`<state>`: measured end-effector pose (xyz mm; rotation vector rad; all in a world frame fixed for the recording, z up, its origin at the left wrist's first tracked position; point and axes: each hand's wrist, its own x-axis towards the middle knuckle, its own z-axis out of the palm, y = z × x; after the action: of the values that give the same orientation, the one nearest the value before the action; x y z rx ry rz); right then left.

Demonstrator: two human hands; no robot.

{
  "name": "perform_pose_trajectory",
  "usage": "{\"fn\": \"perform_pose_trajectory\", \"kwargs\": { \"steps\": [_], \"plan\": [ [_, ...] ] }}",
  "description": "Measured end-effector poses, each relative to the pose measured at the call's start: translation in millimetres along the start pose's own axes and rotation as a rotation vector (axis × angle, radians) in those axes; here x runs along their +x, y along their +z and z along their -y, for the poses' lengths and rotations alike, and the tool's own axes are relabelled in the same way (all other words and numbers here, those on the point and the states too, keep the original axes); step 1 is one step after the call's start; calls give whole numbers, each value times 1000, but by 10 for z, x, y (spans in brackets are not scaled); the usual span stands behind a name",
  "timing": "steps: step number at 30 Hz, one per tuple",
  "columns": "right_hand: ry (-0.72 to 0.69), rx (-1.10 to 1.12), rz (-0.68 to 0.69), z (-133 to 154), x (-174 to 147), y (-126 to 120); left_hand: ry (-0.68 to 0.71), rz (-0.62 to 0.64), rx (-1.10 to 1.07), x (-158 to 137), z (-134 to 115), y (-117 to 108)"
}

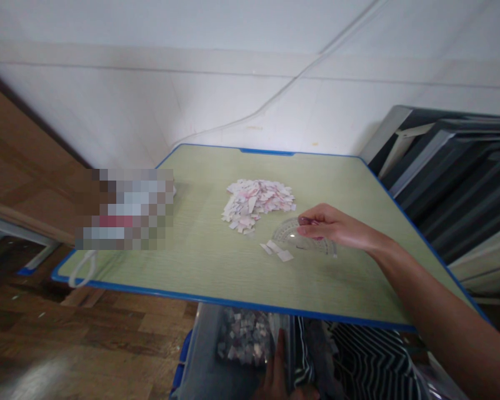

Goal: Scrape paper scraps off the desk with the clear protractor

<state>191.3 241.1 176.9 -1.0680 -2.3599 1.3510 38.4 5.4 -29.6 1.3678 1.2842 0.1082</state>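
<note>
Head view: right hand [335, 225] pinches clear semicircular plastic protractor [284, 229], dark scale marks round its rim, right of frame centre, near loose white paper scraps [285, 255] and white-and-pink paper pile [259, 199]. Left hand [277, 369], bottom centre, at translucent plastic bin [205, 341]; grip can't tell.

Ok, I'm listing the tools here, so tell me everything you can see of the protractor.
The protractor is a clear half-disc, apparently plastic, with fine markings along its curved edge, which faces the wall. The right hand grips it, hiding part. It is at or just above the green tabletop, beside a few paper scraps; contact is unclear.
</note>
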Motion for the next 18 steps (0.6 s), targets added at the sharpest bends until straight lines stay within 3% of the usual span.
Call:
{"fn": "perform_pose_trajectory", "kwargs": {
  "steps": [6,10,13,17,18],
  "plan": [
    [-10,-132,40,-71,90,94,17,9,-9,6,-1,-24],
    [44,-277,57,-98,73,25,59,-16,52,-44,-12,-33],
    [147,-298,206,-107,-39,-116,138,-58,106,-92,-25,-46],
    [231,-269,473,-134,-226,-295,104,-64,101,-120,-51,-64],
    [209,-250,476,-140,-251,-318,89,-64,90,-116,-55,-67]
  ]
}}
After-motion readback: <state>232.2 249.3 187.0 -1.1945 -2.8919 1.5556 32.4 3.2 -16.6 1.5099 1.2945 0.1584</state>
